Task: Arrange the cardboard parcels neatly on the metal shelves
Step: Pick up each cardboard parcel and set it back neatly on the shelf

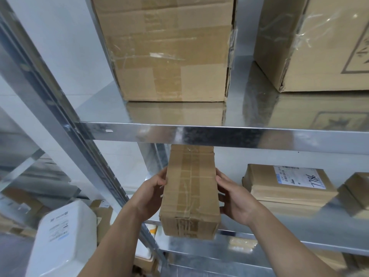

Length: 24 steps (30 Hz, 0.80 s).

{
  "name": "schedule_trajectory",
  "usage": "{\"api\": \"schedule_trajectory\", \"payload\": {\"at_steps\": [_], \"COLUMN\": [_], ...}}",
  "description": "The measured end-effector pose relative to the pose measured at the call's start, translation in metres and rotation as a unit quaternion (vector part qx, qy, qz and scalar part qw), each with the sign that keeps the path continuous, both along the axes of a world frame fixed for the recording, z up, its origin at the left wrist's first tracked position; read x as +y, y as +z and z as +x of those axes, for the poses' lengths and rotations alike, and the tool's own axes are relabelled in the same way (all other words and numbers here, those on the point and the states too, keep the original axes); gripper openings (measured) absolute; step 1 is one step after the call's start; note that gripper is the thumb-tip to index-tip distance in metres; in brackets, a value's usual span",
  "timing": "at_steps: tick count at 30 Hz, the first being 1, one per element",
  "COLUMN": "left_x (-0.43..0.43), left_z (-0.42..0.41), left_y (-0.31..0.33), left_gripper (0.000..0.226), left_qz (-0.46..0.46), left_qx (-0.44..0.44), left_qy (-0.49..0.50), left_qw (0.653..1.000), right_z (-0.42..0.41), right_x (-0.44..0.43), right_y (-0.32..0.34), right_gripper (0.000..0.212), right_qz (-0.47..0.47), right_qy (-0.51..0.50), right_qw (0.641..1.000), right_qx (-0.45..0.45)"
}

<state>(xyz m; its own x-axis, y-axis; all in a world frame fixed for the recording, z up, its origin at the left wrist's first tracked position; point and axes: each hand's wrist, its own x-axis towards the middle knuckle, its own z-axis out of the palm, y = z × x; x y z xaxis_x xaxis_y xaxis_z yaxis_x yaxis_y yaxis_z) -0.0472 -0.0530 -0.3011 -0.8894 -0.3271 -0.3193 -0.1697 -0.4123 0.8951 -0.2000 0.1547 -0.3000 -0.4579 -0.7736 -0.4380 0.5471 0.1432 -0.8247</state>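
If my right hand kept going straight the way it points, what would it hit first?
The parcel; the right hand angles inward, its fingers touching the parcel's right side.

White plastic jug (65, 236) lower left, tilted, rounded corners. Printed labels on its upper face, text too blurred to read. Plain white wall (60, 47) fills the upper left. Small white-and-orange item (153, 229) right of the jug, mostly hidden, can't tell what it is. Grey floor (12, 254) in the bottom-left corner.
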Motion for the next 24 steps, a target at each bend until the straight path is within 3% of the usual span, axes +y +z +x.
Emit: {"api": "schedule_trajectory", "payload": {"at_steps": [9, 13, 16, 24], "left_x": [0.003, 0.007, 0.006, 0.009], "left_z": [0.002, -0.001, -0.001, 0.006], "left_y": [0.001, 0.013, 0.019, 0.026], "left_gripper": [0.077, 0.071, 0.078, 0.082], "left_qz": [0.002, -0.032, -0.066, -0.040], "left_qx": [-0.018, -0.036, -0.035, -0.028], "left_qy": [0.013, 0.027, 0.022, 0.021], "left_qw": [1.000, 0.998, 0.997, 0.999], "right_z": [-0.002, -0.007, -0.010, -0.009], "right_x": [0.002, 0.001, 0.000, 0.002], "right_y": [-0.002, 0.010, 0.014, 0.016], "right_gripper": [0.048, 0.032, 0.029, 0.029], "right_qz": [0.014, 0.037, 0.042, 0.015], "right_qy": [-0.004, -0.002, -0.011, -0.031], "right_qw": [1.000, 0.999, 0.999, 0.999], "right_qx": [-0.003, 0.014, 0.019, 0.007]}}
